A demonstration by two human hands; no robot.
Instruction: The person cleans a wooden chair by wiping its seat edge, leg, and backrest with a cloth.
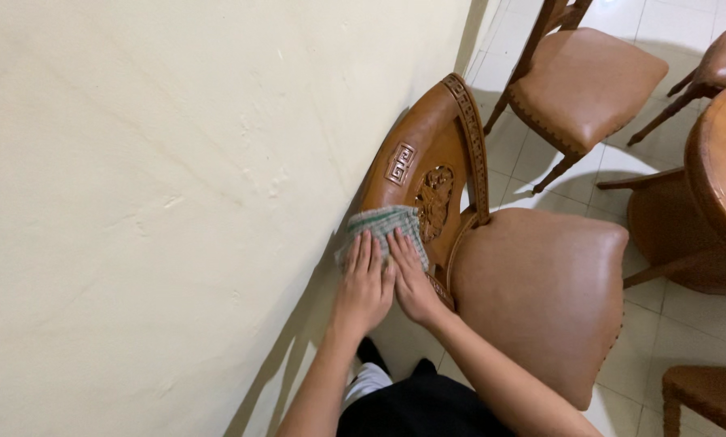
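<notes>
1. Centre of frame: left hand (364,285) and right hand (412,277) lie side by side, fingers flat and extended, pressing a green-and-white checked cloth (385,224).
2. Cloth sits on the carved back of a brown wooden chair with tan padded seat (541,291), chair back close against the cream wall (177,186).
3. Judgement: even palm pressure suits flat areas; fingertips through the cloth would reach the carved recesses better.
4. Round wooden table (723,170) stands at right edge.

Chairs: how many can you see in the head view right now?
4. One carved chair under both hands, one beyond it, one partly cut off at top right, one corner at bottom right. More may sit outside the frame.
</notes>
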